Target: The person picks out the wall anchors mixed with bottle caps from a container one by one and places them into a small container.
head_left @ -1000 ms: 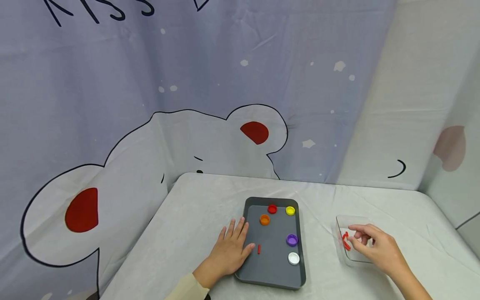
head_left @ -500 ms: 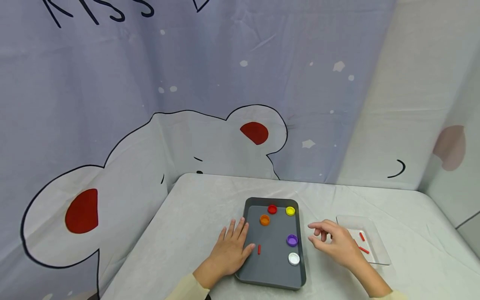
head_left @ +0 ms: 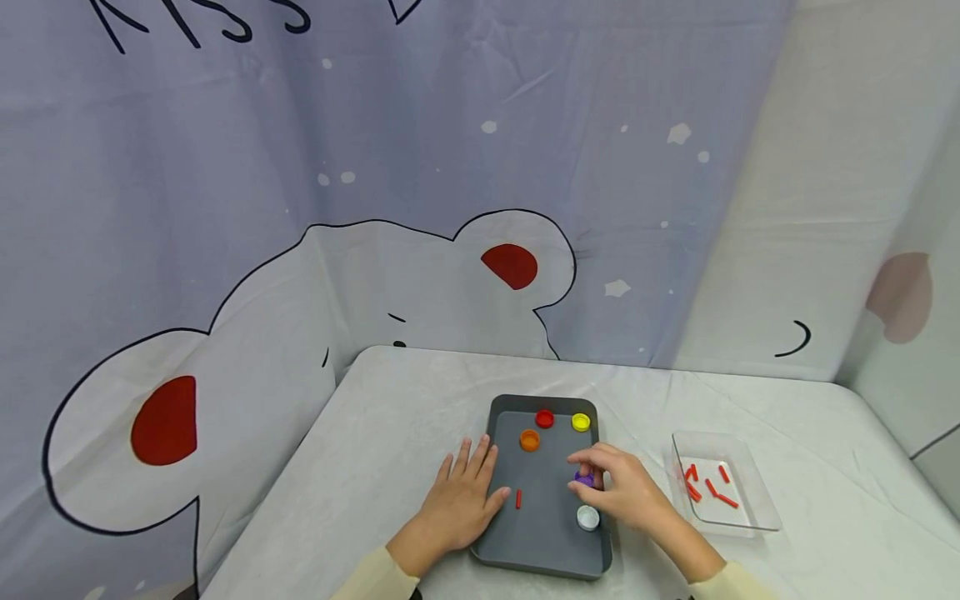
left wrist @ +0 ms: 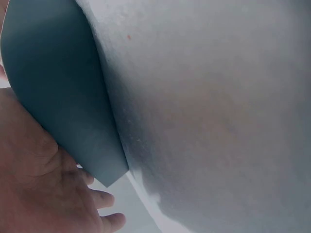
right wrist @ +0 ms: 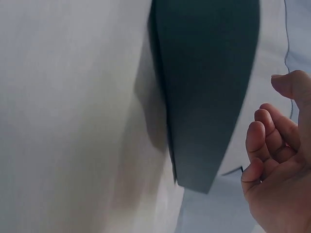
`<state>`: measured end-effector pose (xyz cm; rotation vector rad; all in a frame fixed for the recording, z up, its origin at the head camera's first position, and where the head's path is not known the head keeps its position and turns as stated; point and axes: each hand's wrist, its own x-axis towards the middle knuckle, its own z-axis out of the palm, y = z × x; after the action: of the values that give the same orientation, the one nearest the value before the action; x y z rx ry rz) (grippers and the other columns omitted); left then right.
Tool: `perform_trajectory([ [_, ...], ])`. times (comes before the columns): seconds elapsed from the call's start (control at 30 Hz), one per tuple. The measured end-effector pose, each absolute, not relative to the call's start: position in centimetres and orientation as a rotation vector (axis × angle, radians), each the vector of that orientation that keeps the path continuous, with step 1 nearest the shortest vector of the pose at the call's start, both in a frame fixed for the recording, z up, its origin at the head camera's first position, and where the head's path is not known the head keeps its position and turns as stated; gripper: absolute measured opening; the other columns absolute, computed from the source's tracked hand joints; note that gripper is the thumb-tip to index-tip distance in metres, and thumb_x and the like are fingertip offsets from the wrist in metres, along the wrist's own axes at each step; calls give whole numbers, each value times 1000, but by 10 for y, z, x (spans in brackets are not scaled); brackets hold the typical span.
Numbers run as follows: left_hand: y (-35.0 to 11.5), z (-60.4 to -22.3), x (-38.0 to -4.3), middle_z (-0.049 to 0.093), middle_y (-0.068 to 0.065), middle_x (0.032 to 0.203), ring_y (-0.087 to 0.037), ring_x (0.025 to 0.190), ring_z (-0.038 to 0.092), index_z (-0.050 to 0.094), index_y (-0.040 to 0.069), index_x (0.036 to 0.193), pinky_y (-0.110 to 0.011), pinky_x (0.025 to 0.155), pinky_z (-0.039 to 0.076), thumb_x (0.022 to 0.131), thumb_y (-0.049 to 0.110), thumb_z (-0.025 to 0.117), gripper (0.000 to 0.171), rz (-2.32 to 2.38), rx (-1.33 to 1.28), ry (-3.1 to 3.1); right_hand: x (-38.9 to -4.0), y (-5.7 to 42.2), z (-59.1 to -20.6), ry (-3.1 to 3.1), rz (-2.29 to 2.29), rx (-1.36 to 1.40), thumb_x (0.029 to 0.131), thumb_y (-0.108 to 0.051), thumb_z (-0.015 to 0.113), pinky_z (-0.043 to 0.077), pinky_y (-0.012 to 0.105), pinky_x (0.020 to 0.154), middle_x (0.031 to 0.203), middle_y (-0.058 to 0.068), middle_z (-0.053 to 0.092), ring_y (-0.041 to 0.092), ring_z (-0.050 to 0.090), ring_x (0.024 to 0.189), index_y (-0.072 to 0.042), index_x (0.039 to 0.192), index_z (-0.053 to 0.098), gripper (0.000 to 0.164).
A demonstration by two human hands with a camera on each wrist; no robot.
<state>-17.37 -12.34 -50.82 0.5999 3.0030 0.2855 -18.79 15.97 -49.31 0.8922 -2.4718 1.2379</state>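
My left hand (head_left: 460, 502) lies with spread fingers on the left rim of a grey tray (head_left: 543, 542), its thumb over the edge. In the left wrist view this hand (left wrist: 39, 174) is beside the tray's dark outer wall (left wrist: 63, 92). My right hand (head_left: 621, 486) is over the tray's right side, with thumb and index finger apart around a partly hidden purple cap (head_left: 585, 479). In the right wrist view that hand (right wrist: 279, 170) has loosely bent fingers and nothing visible between them. A short red stick (head_left: 518, 499) lies near my left thumb.
The tray also bears a red cap (head_left: 544, 418), a yellow cap (head_left: 581, 422), an orange cap (head_left: 529, 440) and a white cap (head_left: 588, 517). Right of it stands a clear box (head_left: 761, 492) with several red sticks (head_left: 711, 487). A printed curtain (head_left: 420, 125) hangs behind the table.
My right hand has moved left from the clear box to the purple cap, uncovering the sticks in the box. The left hand and the tray stay where they were.
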Motion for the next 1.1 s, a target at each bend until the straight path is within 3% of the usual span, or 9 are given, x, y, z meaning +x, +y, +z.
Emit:
perform_trajectory([
  [0.37,-123,-508,-173,19,-9,169,-38,154,16,28,8,161,-59,119,22,108,52,35,69,263,592,3019,-191,132,-503,-2634,1204,991,87,-20,82,47,20,60,85,-5,60,2,51,67,-5,110,74,29],
  [1.1,-122,-508,-174,18,-9,169,-37,155,16,28,8,161,-60,119,21,108,51,36,68,248,594,3003,-203,94,-513,-2883,870,1065,80,-32,87,42,23,64,81,-8,54,2,46,70,-9,110,74,40],
])
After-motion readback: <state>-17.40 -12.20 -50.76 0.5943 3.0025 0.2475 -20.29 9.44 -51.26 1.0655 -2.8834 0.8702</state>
